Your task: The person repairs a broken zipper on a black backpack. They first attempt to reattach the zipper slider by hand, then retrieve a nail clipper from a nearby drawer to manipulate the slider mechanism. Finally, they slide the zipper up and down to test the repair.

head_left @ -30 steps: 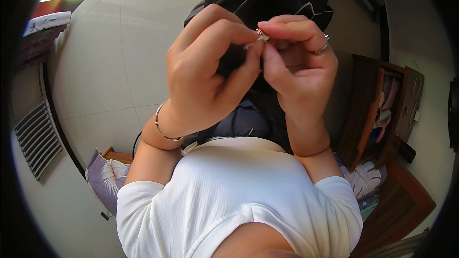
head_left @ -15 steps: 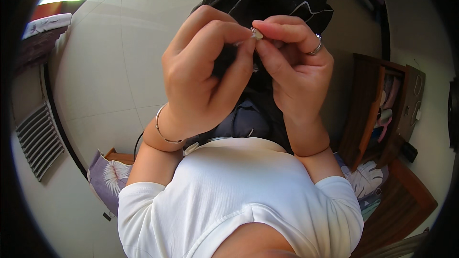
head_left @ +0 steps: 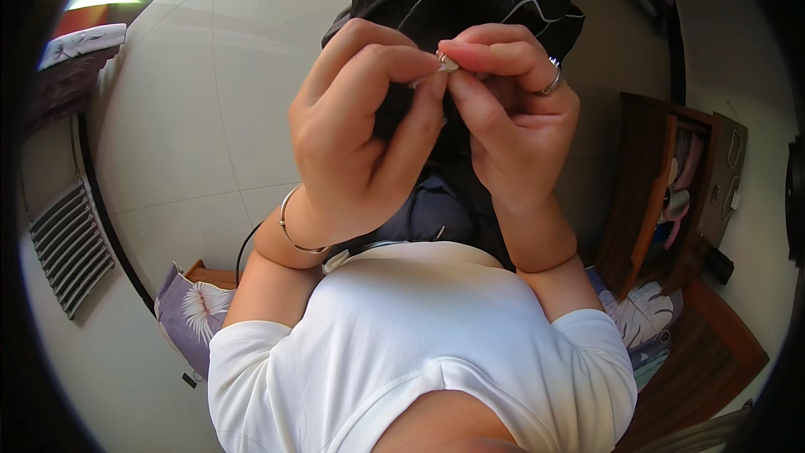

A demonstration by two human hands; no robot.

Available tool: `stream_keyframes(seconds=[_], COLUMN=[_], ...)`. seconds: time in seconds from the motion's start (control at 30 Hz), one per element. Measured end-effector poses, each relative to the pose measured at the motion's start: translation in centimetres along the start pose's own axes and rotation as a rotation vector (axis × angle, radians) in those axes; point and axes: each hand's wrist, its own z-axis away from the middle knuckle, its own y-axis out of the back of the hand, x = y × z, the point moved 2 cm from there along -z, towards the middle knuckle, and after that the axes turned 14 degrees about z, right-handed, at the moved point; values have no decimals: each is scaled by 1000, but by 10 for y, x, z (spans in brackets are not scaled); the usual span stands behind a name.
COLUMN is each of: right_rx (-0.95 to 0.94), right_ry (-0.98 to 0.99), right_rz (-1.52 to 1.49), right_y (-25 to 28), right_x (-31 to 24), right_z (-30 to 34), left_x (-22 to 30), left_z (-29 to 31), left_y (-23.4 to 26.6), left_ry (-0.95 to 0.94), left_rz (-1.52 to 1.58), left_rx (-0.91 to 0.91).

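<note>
A tiny shiny piece (head_left: 449, 64), pale with a gold-coloured edge, sits between my fingertips in front of my chest. It could be a piece of jewellery, but its kind is too small to tell. My right hand (head_left: 520, 109) pinches it between thumb and forefinger and wears a silver ring (head_left: 550, 77). Against its other side, my left hand (head_left: 356, 122) closes thumb and forefinger, with a bit of something whitish just showing at the tips. What those left fingers grip is mostly hidden. A thin silver bangle (head_left: 289, 222) circles my left wrist.
Dark cloth (head_left: 470, 0) covers my lap beyond the hands. Pale floor tiles (head_left: 168, 117) spread to the left, with a slatted vent (head_left: 71, 247) in the wall. On the right stands an open wooden cabinet (head_left: 641, 193) holding several items. A patterned cushion (head_left: 189, 319) lies beside me.
Both hands have shifted very slightly, and the small piece has turned a little between the fingertips. The pinch of each hand stays the same.
</note>
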Motion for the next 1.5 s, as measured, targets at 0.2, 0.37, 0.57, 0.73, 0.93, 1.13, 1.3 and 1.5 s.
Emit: stream_keyframes(seconds=[0.2,0.37,0.57,0.73,0.93,1.13,1.3,1.5], right_rx=[-16,0,-5,-10,-21,-55,-38,1], right_ry=[-19,10,40,31,31,69,100,41], right_rz=[43,19,44,7,6,134,150,83], right_y=[1,-1,0,-1,-2,4,5,4], right_x=[-3,-3,-2,-1,0,-1,-3,-4], right_z=[0,-1,-1,-2,-3,-4,-6,-5], left_x=[0,1,4,1,-1,-1,0,2], left_z=[1,-1,-1,0,1,-4,-7,-8], left_y=[3,2,2,2,4,8,9,11], left_ry=[35,-6,17,28,23,69,56,16], left_rz=[30,15,11,30,42,68,46,-19], left_rx=[3,-28,-25,-13,-12,-17,-28,-158])
